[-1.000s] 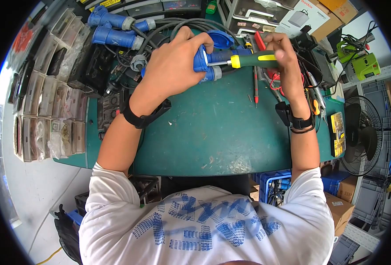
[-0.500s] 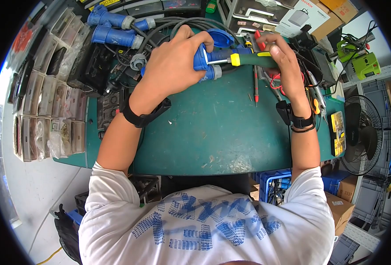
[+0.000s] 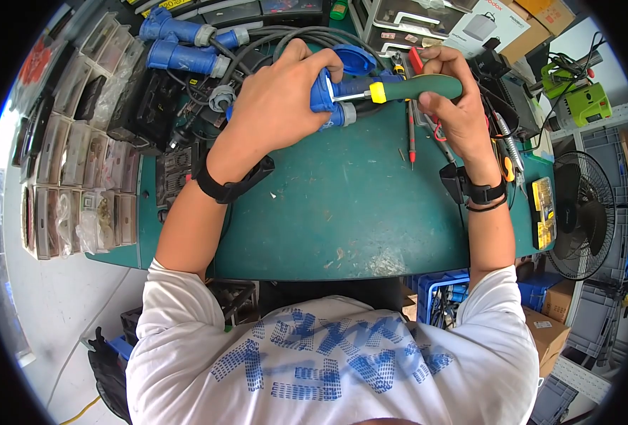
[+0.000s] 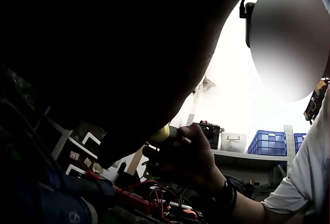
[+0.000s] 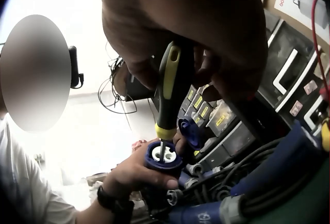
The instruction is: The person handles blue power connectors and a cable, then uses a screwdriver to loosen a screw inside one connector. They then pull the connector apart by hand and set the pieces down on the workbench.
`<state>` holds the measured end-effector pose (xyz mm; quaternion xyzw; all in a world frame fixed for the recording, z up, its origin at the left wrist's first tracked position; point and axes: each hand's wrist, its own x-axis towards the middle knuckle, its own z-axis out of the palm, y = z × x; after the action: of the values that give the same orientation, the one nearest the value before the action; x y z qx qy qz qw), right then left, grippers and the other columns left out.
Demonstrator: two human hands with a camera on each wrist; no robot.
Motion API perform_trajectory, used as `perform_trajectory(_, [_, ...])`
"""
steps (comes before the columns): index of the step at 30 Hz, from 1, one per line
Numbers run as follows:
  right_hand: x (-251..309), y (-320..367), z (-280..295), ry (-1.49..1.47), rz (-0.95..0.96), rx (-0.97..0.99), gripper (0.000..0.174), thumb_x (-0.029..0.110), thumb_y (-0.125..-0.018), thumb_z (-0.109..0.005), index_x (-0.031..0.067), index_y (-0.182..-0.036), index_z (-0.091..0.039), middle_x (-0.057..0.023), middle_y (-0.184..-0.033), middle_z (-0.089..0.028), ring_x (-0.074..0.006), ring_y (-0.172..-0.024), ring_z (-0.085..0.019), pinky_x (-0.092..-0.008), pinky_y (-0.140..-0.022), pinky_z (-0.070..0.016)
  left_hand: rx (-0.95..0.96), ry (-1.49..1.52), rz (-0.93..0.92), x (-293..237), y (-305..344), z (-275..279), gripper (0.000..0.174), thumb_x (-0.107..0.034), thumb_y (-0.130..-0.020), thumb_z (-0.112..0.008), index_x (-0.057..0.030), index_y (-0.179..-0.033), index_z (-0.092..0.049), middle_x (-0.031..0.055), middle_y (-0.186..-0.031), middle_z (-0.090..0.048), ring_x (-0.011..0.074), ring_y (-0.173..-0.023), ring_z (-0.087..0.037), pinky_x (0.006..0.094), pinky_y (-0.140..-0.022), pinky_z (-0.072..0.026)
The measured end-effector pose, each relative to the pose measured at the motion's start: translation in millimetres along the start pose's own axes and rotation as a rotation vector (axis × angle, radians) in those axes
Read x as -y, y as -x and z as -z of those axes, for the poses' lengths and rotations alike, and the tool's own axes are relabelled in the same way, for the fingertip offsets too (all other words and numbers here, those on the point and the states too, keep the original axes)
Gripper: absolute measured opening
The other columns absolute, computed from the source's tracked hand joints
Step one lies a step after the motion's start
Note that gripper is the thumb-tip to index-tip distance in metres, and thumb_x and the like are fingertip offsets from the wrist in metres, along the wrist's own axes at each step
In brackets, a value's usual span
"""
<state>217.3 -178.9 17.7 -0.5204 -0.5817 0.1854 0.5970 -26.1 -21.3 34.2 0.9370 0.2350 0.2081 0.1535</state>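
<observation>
My left hand [image 3: 275, 106] grips a blue industrial socket connector [image 3: 320, 98], its face turned to the right. The connector's blue hinged lid [image 3: 355, 61] stands swung open behind it. A screwdriver [image 3: 410, 88] with a green and yellow handle lies level, held by the thumb and fingers of my right hand [image 3: 464, 117]. In the right wrist view, the screwdriver's shaft reaches into a hole in the white round insert [image 5: 168, 153] of the connector. The left wrist view is mostly dark, with the right hand [image 4: 193, 152] around the handle.
More blue connectors [image 3: 186, 58] and coiled black cables [image 3: 264, 39] lie at the back left. Red test probes [image 3: 412, 142] and hand tools lie near the right hand. Small parts drawers [image 3: 73, 152] line the left side; a yellow bit case [image 3: 542, 214] sits at the right edge.
The screwdriver handle has turned on its axis, its yellow stripe rolling out of sight. My right thumb and fingers have shifted around the handle. The left hand and connector stay in place.
</observation>
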Motion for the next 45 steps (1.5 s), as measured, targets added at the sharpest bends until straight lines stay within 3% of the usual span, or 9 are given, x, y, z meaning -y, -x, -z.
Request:
perform_trajectory(8, [16, -2, 14, 0.134, -0.306, 0.112, 0.032, 0.022, -0.104, -0.074, 0.0054, -0.131, -0.068, 0.0053, -0.089, -0.051, -0.0030, -0.073, -0.045, -0.0223, -0.062, -0.0332, 0.028, -0.022, 0.008, -2, 0, -1, 0.047, -0.014, -0.077, -0.090, -0.0219, -0.115, -0.063, 0.0068, -0.112, -0.058, 0.0383, -0.092, -0.071, 0.0506, -0.075, -0.0566])
perform_trajectory(17, [15, -1, 10, 0.068, -0.129, 0.093, 0.028, 0.021, -0.102, -0.074, 0.0022, -0.122, -0.071, 0.0049, -0.091, -0.057, -0.0028, -0.071, -0.045, -0.0230, -0.061, -0.0332, 0.037, -0.025, 0.023, -2, 0, 0, 0.048, -0.015, -0.077, -0.090, -0.0220, -0.116, -0.063, 0.0069, -0.114, -0.059, 0.0383, -0.095, -0.071, 0.0506, -0.076, -0.0570])
perform_trajectory(21, [13, 0, 21, 0.097, -0.097, 0.143, 0.029, 0.016, -0.099, -0.075, 0.0008, -0.123, -0.070, 0.0034, -0.094, -0.061, -0.0025, -0.073, -0.047, -0.0217, -0.062, -0.0345, -0.021, 0.001, -0.051, 3, 0, -3, 0.046, -0.027, -0.078, -0.091, -0.0221, -0.117, -0.068, 0.0110, -0.111, -0.061, 0.0421, -0.086, -0.074, 0.0540, -0.076, -0.0601])
perform_trajectory(24, [22, -3, 46, 0.098, -0.106, 0.011, 0.024, 0.010, -0.094, -0.072, 0.0042, -0.118, -0.075, 0.0026, -0.095, -0.065, -0.0046, -0.076, -0.054, -0.0228, -0.068, -0.0421, -0.018, 0.030, -0.012, 1, 0, 0, 0.048, -0.015, -0.077, -0.090, -0.0220, -0.116, -0.063, 0.0066, -0.114, -0.059, 0.0384, -0.095, -0.071, 0.0506, -0.076, -0.0567])
perform_trajectory(29, [24, -6, 86, -0.006, -0.146, -0.185, 0.023, 0.011, -0.094, -0.071, 0.0029, -0.115, -0.074, 0.0024, -0.093, -0.065, -0.0045, -0.077, -0.056, -0.0233, -0.068, -0.0439, 0.002, 0.013, -0.002, 0, 0, -1, 0.048, -0.015, -0.077, -0.090, -0.0220, -0.117, -0.063, 0.0065, -0.113, -0.059, 0.0383, -0.094, -0.071, 0.0511, -0.076, -0.0565])
perform_trajectory(32, [27, -8, 77, 0.590, 0.145, -0.203, 0.026, 0.011, -0.094, -0.074, 0.0018, -0.118, -0.073, -0.0025, -0.107, -0.067, -0.0124, -0.087, -0.064, -0.0281, -0.073, -0.0504, 0.050, -0.016, 0.025, -4, 0, -1, 0.048, -0.014, -0.077, -0.089, -0.0218, -0.117, -0.064, 0.0067, -0.112, -0.059, 0.0380, -0.093, -0.070, 0.0509, -0.076, -0.0561])
perform_trajectory(33, [27, -8, 72, 0.591, 0.143, -0.206, 0.026, 0.011, -0.094, -0.074, 0.0018, -0.118, -0.073, -0.0025, -0.107, -0.067, -0.0124, -0.087, -0.064, -0.0281, -0.073, -0.0504, 0.053, -0.016, 0.022, -3, 0, -1, 0.048, -0.014, -0.077, -0.089, -0.0218, -0.117, -0.064, 0.0067, -0.112, -0.059, 0.0380, -0.093, -0.070, 0.0509, -0.076, -0.0561])
perform_trajectory(36, [23, -9, 52, 0.975, 0.245, -0.121, 0.026, 0.011, -0.092, -0.075, 0.0065, -0.118, -0.076, -0.0070, -0.106, -0.066, -0.0245, -0.093, -0.069, -0.0351, -0.083, -0.0562, 0.070, -0.028, -0.039, 0, 0, -4, 0.046, -0.019, -0.077, -0.087, -0.0215, -0.119, -0.068, 0.0110, -0.114, -0.063, 0.0417, -0.091, -0.075, 0.0532, -0.077, -0.0605])
perform_trajectory(45, [-15, 1, 24, 1.235, 0.141, 0.153, 0.040, 0.018, -0.086, -0.084, 0.0119, -0.124, -0.075, -0.0088, -0.112, -0.068, -0.0359, -0.108, -0.070, -0.0469, -0.092, -0.0591, 0.070, -0.005, -0.045, -2, 2, -1, 0.046, -0.018, -0.077, -0.087, -0.0209, -0.119, -0.068, 0.0113, -0.115, -0.064, 0.0423, -0.093, -0.075, 0.0535, -0.078, -0.0605])
